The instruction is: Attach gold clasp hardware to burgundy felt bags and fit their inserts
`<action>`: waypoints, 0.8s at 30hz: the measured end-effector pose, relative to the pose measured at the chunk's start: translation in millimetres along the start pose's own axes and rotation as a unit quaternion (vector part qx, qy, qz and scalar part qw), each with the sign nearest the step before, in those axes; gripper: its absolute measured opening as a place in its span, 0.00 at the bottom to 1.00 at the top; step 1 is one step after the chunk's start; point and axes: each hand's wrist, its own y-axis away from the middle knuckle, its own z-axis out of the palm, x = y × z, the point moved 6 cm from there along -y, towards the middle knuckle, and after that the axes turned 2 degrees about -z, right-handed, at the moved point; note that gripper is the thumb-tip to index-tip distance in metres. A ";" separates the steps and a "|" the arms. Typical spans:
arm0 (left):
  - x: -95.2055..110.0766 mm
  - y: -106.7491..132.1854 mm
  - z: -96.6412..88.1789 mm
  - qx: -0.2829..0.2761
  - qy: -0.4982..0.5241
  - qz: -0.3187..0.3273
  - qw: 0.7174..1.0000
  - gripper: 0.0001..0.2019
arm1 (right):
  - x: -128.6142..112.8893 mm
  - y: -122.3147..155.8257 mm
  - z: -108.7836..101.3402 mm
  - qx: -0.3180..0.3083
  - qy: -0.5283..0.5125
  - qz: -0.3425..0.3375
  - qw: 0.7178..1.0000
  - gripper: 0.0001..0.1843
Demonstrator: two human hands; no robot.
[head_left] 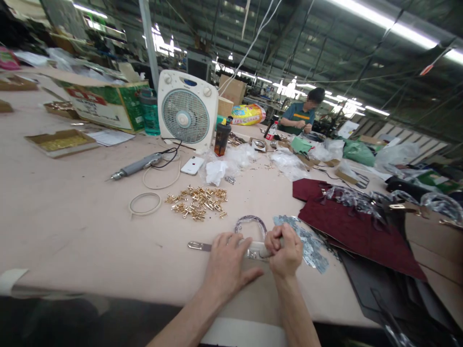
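Note:
My left hand (227, 262) lies flat on the table, fingers spread, pressing down on a narrow strap with a metal end tab (198, 246). Closed in a fist, my right hand (284, 250) grips the strap's plastic-wrapped right part (257, 249). A curved handle wrapped in clear plastic (250, 222) lies just behind both hands. A pile of small gold metal fittings (198, 200) sits farther back on the table.
Dark red leather panels (347, 221) and plastic-wrapped pieces lie to the right. A white box fan (187, 112), a phone (192, 165), an electric screwdriver (135, 167), a dark bottle (222, 137) and cardboard boxes (104, 101) stand behind. Another person (302, 115) works at the far end.

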 end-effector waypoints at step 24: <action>-0.2 2.4 -4.6 0.008 0.000 -0.005 1.000 0.35 | -17.2 9.1 23.9 -0.094 0.105 -0.037 0.989 0.25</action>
